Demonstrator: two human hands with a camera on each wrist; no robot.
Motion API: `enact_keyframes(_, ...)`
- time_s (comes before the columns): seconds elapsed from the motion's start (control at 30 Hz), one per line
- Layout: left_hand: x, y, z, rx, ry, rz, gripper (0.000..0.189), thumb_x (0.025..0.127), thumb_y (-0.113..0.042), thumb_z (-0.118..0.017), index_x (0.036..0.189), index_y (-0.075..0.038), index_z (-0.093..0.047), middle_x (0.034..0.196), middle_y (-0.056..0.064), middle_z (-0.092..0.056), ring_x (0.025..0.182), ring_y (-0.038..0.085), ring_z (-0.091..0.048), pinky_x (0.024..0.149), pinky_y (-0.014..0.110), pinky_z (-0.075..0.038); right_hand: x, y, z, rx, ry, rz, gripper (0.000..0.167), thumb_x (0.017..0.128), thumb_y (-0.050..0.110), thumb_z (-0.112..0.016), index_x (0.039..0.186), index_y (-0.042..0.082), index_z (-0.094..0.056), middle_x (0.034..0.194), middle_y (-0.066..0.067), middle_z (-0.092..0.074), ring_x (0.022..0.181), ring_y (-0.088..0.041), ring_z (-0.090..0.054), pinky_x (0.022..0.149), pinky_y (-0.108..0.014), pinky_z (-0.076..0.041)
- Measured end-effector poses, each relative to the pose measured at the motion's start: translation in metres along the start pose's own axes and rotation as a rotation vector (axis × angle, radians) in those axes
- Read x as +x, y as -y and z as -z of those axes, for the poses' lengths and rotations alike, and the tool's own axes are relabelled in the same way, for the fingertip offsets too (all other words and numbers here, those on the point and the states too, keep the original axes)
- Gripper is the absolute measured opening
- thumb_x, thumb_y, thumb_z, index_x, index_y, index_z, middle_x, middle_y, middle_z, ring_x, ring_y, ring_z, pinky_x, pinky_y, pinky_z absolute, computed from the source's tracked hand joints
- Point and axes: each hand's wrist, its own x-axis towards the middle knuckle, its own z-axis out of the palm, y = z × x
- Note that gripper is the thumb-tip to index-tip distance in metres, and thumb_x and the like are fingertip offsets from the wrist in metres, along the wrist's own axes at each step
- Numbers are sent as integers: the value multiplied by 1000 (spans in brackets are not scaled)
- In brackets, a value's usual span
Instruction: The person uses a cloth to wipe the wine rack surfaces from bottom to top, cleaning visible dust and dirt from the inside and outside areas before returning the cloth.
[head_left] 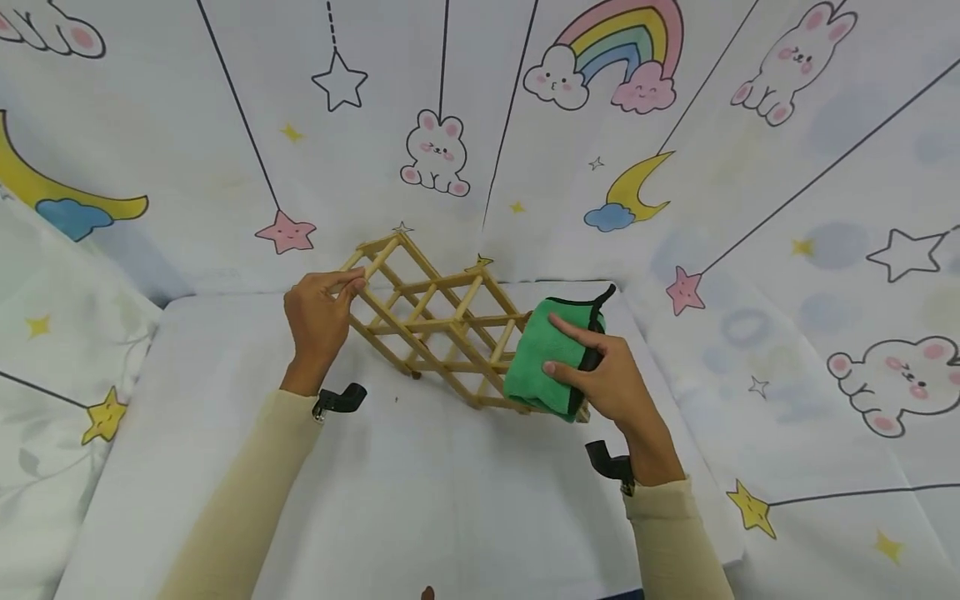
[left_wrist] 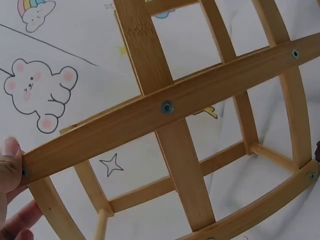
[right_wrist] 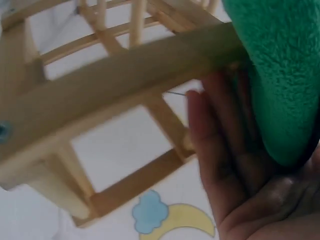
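Observation:
A lattice rack of pale wooden slats and dowels, possibly a folding wine rack [head_left: 456, 327], stands tilted on the white surface, spread in diamond shapes. At its upper left corner my left hand [head_left: 318, 321] pinches a slat end between thumb and fingers. Metal rivets join the slats [left_wrist: 100, 129] in the left wrist view. My right hand [head_left: 611, 379] grips a folded green cloth [head_left: 542, 358] with black edging, held against the rack's right end. In the right wrist view the fleecy cloth [right_wrist: 285, 85] wraps over a slat's end, and fingers [right_wrist: 205, 135] reach behind that slat.
A white-covered table [head_left: 450, 475] lies under the rack. Behind and beside it hangs a white backdrop [head_left: 517, 167] printed with rabbits, stars, moons and a rainbow. Black camera mounts [head_left: 345, 398] sit at both wrists. A small brown thing [head_left: 427, 593] shows at the bottom edge.

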Motion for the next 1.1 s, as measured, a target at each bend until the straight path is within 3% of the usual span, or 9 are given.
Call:
enact_keyframes(0.1,-5,-10,-4,37,-31,12,28,90,-21,-87,114,-8,-83,109,14,-82,104,37,-70,87,50,-50,0,5,10,51,-42,-10,66,92,23,-86,151,36,-60,161,-17,-48,129,-30,-61,88,-24,-61)
enact_keyframes(0.23,-38,-38,-15,11,-104,-71,32,88,-19,-89,117,-7,-82,116,12,-81,104,37,-66,90,52,-48,17,-7,33,218,-166,7,68,92,14,-85,154,28,-59,162,-19,-47,132,-23,-60,91,-20,-59)
enact_keyframes(0.37,-75,-61,-37,-58,-82,-177,34,83,-20,-91,114,-6,-83,115,12,-82,97,36,-67,88,48,-51,43,-36,44,300,-173,0,69,94,13,-84,156,27,-56,169,-11,-42,147,-20,-49,98,-16,-54)
enact_keyframes(0.47,-91,-71,-54,-99,-52,-192,35,82,-20,-92,112,-5,-84,112,12,-82,98,35,-70,88,47,-54,51,-55,42,322,-153,-36,69,95,13,-82,156,28,-55,172,-4,-37,157,-24,-37,105,-17,-49)
enact_keyframes(0.6,-92,-76,-66,-127,-59,-156,29,83,-17,-92,108,-5,-84,108,11,-83,99,33,-74,92,49,-57,49,-62,38,318,-165,-35,67,95,13,-83,155,28,-57,172,-3,-38,158,-25,-36,107,-20,-49)
enact_keyframes(0.73,-83,-73,-64,-165,-63,-113,21,87,-15,-91,103,-4,-85,103,11,-83,95,32,-77,89,48,-58,38,-60,33,277,-138,-19,66,94,14,-84,153,28,-59,170,-5,-42,150,-22,-46,103,-19,-52)
enact_keyframes(0.93,-67,-62,-49,-246,42,-12,17,91,-21,-88,104,-9,-86,105,6,-84,92,27,-73,80,32,-51,9,-51,25,256,4,5,67,95,9,-82,155,22,-57,166,-15,-44,134,-17,-59,98,-24,-57)
enact_keyframes(1.1,-67,-58,-35,-213,133,87,22,95,-27,-84,113,-15,-85,109,7,-83,98,25,-67,83,30,-47,-2,-48,19,273,190,53,69,94,3,-80,157,15,-54,159,-24,-50,125,-20,-68,91,-34,-63)
